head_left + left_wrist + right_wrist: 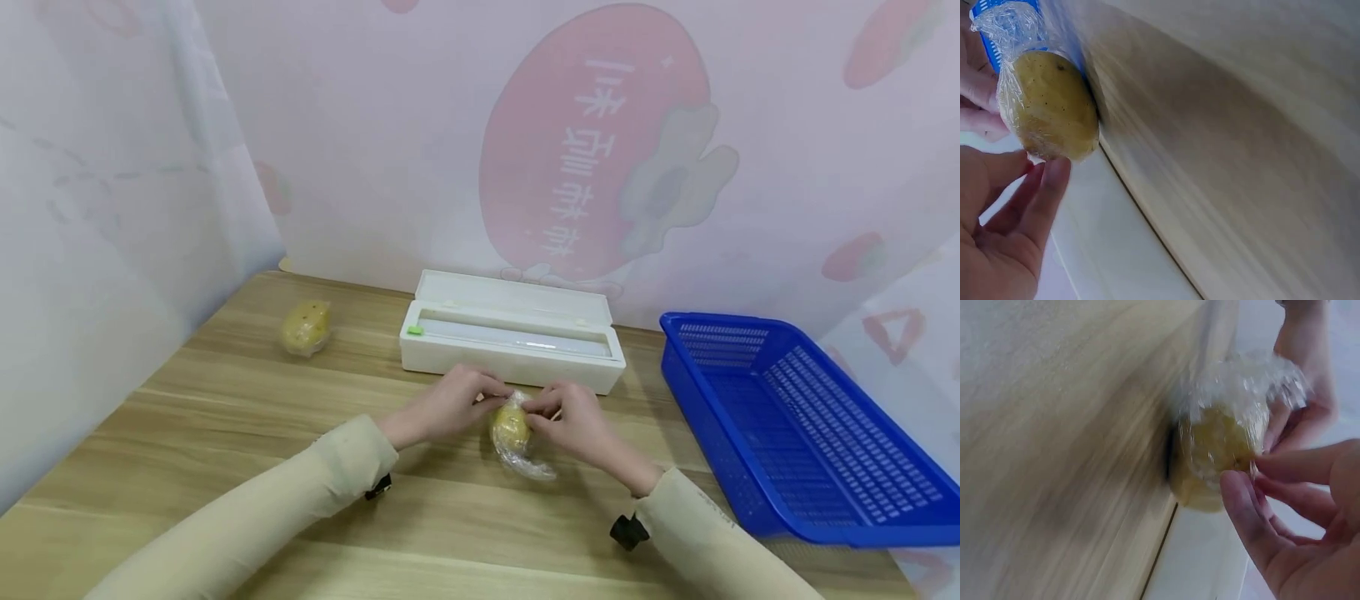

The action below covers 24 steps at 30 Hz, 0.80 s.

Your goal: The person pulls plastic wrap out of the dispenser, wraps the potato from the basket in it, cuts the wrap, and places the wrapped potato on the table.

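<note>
A yellow potato (512, 427) sits on the table in front of me, with clear plastic wrap (528, 465) around it and a loose tail of film trailing toward me. My left hand (453, 404) pinches the wrap at the potato's far end; in the left wrist view its fingertips (1057, 170) are right at the potato's skin. From the other side, my right hand (577, 421) pinches the film between thumb and forefinger, close against the potato (1210, 444). Crumpled film (1013, 25) bunches at the near end in the left wrist view.
Behind the hands stands a white wrap dispenser box (517, 375), lid raised, with a film roll (517, 335) inside and a green slider at its left. A second wrapped potato (306, 327) lies at the back left. A blue basket (738, 467) stands at the right.
</note>
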{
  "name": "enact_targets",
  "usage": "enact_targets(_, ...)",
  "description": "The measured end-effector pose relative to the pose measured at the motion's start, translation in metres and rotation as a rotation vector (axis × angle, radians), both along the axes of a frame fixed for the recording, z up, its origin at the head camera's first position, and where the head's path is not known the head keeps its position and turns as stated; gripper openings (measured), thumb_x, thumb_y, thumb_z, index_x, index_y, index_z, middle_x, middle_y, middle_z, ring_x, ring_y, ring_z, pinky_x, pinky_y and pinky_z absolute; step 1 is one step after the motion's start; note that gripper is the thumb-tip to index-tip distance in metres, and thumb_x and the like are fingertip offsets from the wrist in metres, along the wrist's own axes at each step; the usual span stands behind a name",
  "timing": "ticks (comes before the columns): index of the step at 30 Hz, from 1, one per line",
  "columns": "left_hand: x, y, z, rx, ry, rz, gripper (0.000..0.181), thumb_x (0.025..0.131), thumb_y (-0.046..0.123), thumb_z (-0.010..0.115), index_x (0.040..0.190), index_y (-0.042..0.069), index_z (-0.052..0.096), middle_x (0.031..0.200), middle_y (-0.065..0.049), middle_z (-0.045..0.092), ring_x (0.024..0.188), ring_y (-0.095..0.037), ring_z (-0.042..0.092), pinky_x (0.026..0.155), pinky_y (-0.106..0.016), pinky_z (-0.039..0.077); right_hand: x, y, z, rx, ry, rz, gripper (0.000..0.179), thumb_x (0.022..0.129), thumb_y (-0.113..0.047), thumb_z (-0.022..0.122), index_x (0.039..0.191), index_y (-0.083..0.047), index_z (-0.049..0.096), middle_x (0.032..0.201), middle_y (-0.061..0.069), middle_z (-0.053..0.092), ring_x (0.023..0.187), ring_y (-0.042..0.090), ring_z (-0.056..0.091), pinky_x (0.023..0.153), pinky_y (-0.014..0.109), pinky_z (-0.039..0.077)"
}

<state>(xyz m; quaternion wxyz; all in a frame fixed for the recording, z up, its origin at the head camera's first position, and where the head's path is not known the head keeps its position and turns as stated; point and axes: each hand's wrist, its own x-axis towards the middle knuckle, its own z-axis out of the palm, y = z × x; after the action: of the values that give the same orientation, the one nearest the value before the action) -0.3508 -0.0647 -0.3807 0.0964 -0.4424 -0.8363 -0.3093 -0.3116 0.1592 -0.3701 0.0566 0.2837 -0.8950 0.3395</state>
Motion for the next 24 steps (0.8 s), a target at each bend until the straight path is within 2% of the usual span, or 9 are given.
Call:
enact_targets(4,0.003,-0.007,0.003,0.028,0.019,-0.072,0.023,0.089,-0.003,0.07,0.111,-0.001,0.072,0.111,-0.013,0.068,0.102,-0.024,0.065,0.081,-0.03,0.054,0.001,0.013,-0.002,0.022,0.038,0.129,0.031,0.079,0.007,0.077,0.11,0.001,0.072,0.098,0.01,0.064,0.083,0.022,0.063,0.063,0.025,0.055)
enact_targets(7,0.007,-0.012,0.004,0.021,0.046,-0.122,0.021,0.087,-0.004,0.072,0.108,-0.001,0.073,0.111,-0.013,0.068,0.1,-0.023,0.065,0.079,-0.025,0.054,0.004,0.023,-0.006,0.049,0.129,0.24,0.037,0.074,0.01,0.08,0.108,-0.001,0.073,0.101,0.009,0.063,0.087,0.026,0.062,0.062,0.026,0.055)
enact_targets(10,0.012,-0.013,0.007,-0.022,0.067,-0.154,0.018,0.088,0.0,0.073,0.106,0.001,0.075,0.111,-0.01,0.068,0.101,-0.02,0.065,0.082,-0.023,0.052,0.007,0.029,-0.007,0.123,0.175,0.32,0.035,0.072,0.006,0.083,0.103,-0.008,0.074,0.101,0.003,0.063,0.087,0.022,0.062,0.063,0.025,0.054)
enact_targets(13,0.016,-0.012,0.009,-0.061,0.071,-0.167,0.017,0.09,0.004,0.072,0.106,0.004,0.076,0.113,-0.008,0.069,0.105,-0.018,0.064,0.087,-0.021,0.049,0.012,0.03,-0.006,0.206,0.139,0.383,0.038,0.07,-0.005,0.087,0.105,-0.013,0.074,0.102,-0.002,0.062,0.085,0.017,0.06,0.063,0.022,0.051)
enact_targets(17,0.019,-0.011,0.009,-0.075,0.077,-0.16,0.016,0.091,0.006,0.071,0.106,0.005,0.076,0.113,-0.007,0.069,0.108,-0.017,0.063,0.091,-0.023,0.048,0.017,0.028,-0.006,0.266,0.082,0.413,0.048,0.068,-0.025,0.092,0.112,-0.017,0.073,0.104,-0.007,0.059,0.073,0.013,0.058,0.06,0.018,0.047)
enact_targets(20,0.02,-0.01,0.008,-0.074,0.086,-0.156,0.015,0.091,0.007,0.071,0.105,0.005,0.076,0.112,-0.006,0.07,0.108,-0.017,0.063,0.092,-0.025,0.048,0.018,0.027,-0.007,0.236,0.095,0.424,0.039,0.072,-0.025,0.09,0.106,-0.015,0.075,0.102,-0.007,0.058,0.072,0.014,0.058,0.059,0.018,0.047)
enact_targets(24,0.02,-0.008,0.008,-0.067,0.073,-0.157,0.013,0.094,0.013,0.069,0.102,0.006,0.077,0.109,-0.004,0.071,0.107,-0.017,0.063,0.092,-0.027,0.048,0.017,0.026,-0.008,0.148,0.191,0.43,0.014,0.08,-0.007,0.081,0.09,-0.012,0.074,0.1,-0.002,0.06,0.087,0.014,0.059,0.07,0.023,0.052)
